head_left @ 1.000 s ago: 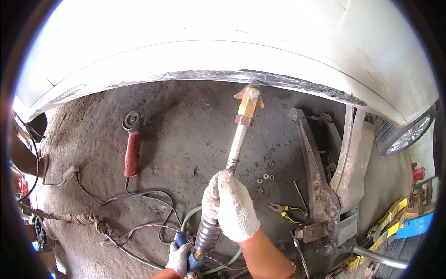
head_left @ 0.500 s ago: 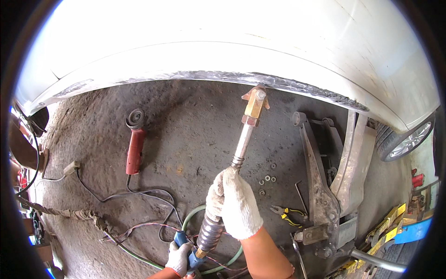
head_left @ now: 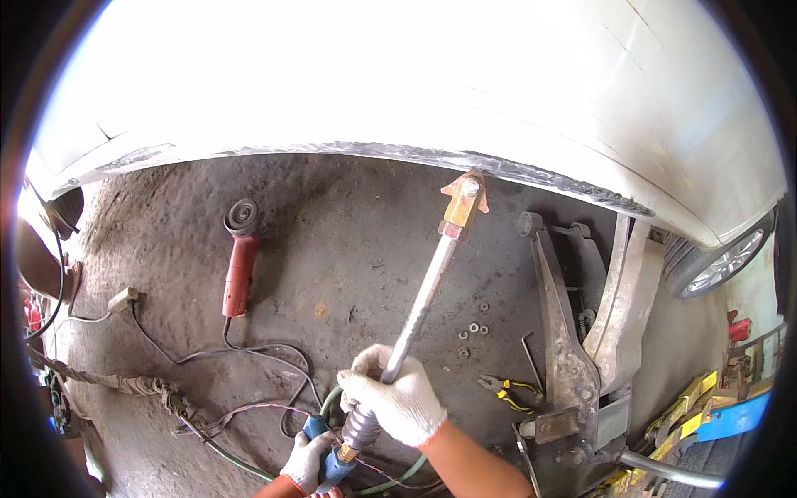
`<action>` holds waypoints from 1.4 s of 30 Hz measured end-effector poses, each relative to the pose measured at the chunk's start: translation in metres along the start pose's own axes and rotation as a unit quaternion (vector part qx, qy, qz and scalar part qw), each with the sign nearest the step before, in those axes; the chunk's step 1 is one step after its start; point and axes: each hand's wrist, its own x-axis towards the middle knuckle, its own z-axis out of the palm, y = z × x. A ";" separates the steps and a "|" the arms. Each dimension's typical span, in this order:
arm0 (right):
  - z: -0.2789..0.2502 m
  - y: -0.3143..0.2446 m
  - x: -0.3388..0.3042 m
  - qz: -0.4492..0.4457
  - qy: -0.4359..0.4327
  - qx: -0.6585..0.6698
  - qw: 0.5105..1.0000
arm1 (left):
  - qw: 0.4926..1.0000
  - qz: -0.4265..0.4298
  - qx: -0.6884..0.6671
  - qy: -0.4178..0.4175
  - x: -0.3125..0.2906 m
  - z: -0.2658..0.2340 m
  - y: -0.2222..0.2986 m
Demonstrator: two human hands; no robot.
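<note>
A slide-hammer dent puller [head_left: 422, 303] with a long metal rod slants up toward the car. Its copper-coloured tip [head_left: 466, 199] is at the lower edge of the white car's grey, scraped sill [head_left: 531, 168]; I cannot tell whether they touch. My right hand [head_left: 394, 398], in a white knit glove, is wrapped round the shaft just above the dark ribbed section [head_left: 360, 430]. Lower down, my gloved left hand [head_left: 305, 459] grips the puller's blue handle [head_left: 334, 473]. The palm side of both hands is hidden.
A red angle grinder [head_left: 240, 274] lies on the floor at left, its cord among cables and a green hose [head_left: 241, 464]. Several small nuts or washers [head_left: 473, 328], a hex key [head_left: 531, 361] and yellow-black pliers [head_left: 513, 392] lie beside a metal floor jack [head_left: 569, 332] at right.
My right hand has slid down the shaft toward the handle, baring more of the rod. The left hand still grips the handle. The view has shifted slightly.
</note>
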 end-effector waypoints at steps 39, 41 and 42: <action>-0.017 -0.009 -0.019 -0.096 -0.019 0.215 0.972 | 0.990 0.088 0.084 0.079 0.001 -0.011 -0.041; -0.019 -0.023 -0.010 -0.051 0.013 0.258 0.965 | 0.987 0.109 0.105 0.055 0.000 -0.005 -0.039; -0.017 -0.034 -0.009 -0.051 0.051 0.199 0.977 | 0.987 0.115 0.102 0.046 0.000 0.000 -0.036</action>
